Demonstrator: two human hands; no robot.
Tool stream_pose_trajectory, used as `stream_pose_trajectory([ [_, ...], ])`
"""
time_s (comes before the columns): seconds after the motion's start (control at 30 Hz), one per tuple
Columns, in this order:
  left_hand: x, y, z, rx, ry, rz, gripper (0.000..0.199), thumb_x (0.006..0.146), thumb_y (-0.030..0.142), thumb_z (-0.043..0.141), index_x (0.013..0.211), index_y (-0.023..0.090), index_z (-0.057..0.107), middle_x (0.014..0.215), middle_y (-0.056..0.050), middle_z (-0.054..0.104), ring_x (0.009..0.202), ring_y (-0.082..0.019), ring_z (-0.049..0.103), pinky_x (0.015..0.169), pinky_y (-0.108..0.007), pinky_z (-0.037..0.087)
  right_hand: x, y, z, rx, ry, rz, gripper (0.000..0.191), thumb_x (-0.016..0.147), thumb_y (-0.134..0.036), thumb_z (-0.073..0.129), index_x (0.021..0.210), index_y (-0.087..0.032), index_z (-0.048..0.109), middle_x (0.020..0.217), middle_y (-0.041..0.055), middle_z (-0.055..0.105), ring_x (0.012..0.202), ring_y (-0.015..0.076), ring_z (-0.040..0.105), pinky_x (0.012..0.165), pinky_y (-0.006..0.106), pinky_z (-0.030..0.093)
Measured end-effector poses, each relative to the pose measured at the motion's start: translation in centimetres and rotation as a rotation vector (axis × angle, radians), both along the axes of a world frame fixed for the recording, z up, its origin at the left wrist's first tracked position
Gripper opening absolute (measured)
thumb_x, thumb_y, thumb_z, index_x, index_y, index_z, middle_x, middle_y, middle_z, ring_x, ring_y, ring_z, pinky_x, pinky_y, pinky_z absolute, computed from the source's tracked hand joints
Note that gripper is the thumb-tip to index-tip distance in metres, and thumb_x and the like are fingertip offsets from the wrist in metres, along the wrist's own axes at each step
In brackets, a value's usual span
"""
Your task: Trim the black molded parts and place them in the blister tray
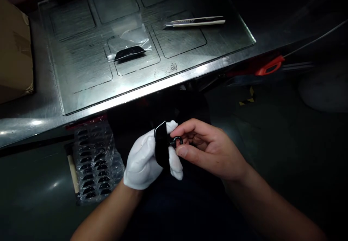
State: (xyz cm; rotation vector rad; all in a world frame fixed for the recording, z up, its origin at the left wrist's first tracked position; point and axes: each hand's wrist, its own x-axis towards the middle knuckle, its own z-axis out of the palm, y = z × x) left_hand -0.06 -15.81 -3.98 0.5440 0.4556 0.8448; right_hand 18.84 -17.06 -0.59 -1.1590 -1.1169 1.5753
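A smooth, glossy black part (161, 144) is held up in front of me, below the table edge. My left hand (143, 161), in a white glove, is closed round it, with the thumb on the near face and fingers behind. From the part's right side sticks out a small black ring-shaped fitting (178, 139). My bare right hand (212, 148) pinches this fitting between thumb and forefinger; the other fingers are curled. Whether the fitting is fixed to the part cannot be made out. A similar black piece (130, 53) lies on the table with a clear plastic bag (130, 37).
A clear sheet (81, 66) covers the metal table (16, 125). On it lies a utility knife (195, 23). A cardboard box (15, 48) stands at left. Below the edge sits a plastic-wrapped tray (115, 161) with several black pieces. A red handle (270, 66) shows at right.
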Motion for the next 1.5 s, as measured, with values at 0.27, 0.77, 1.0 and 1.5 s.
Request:
stream_pose_trajectory([
  [0.27,0.0,-0.5,-0.3,-0.029,-0.081,-0.009,0.063,0.110,0.053,0.028,0.147,0.009,0.054,0.058,-0.002,0.066,0.045,-0.017,0.064,0.045,-0.025,0.050,-0.1,-0.3,0.1,0.027,0.032,0.005,0.026,0.089,-0.023,0.083,0.112,-0.027,0.073,0.090,-0.0027,0.071,0.078,0.0099,0.067,0.070,0.020,0.055],
  [0.77,0.0,-0.5,0.4,-0.070,-0.033,-0.004,0.055,0.109,0.049,0.034,0.141,0.014,0.063,0.056,-0.003,0.068,0.044,-0.018,0.063,0.043,-0.026,0.048,-0.8,-0.6,0.2,-0.036,0.172,0.004,0.018,0.095,-0.024,0.077,0.112,-0.024,0.073,0.086,-0.0009,0.071,0.073,0.0090,0.067,0.065,0.018,0.056],
  [1.0,-1.0,0.7,-1.0,-0.210,0.047,-0.089,0.081,0.099,0.075,0.036,0.144,0.012,0.060,0.076,-0.011,0.077,0.068,-0.025,0.075,0.060,-0.031,0.058,-0.3,-0.2,0.1,0.249,-0.071,-0.144,0.027,0.094,-0.012,0.073,0.113,-0.030,0.076,0.105,0.0009,0.073,0.088,0.0130,0.071,0.073,0.024,0.060],
  [1.5,-0.6,-0.3,-1.6,-0.074,-0.039,0.041,0.044,0.095,0.050,0.070,0.128,0.021,0.069,0.082,-0.005,0.078,0.070,-0.020,0.075,0.066,-0.029,0.061,-0.2,0.3,-1.3,0.186,-0.131,0.053,0.023,0.097,-0.021,0.070,0.120,-0.024,0.067,0.113,0.0049,0.072,0.098,0.0167,0.070,0.087,0.029,0.059],
])
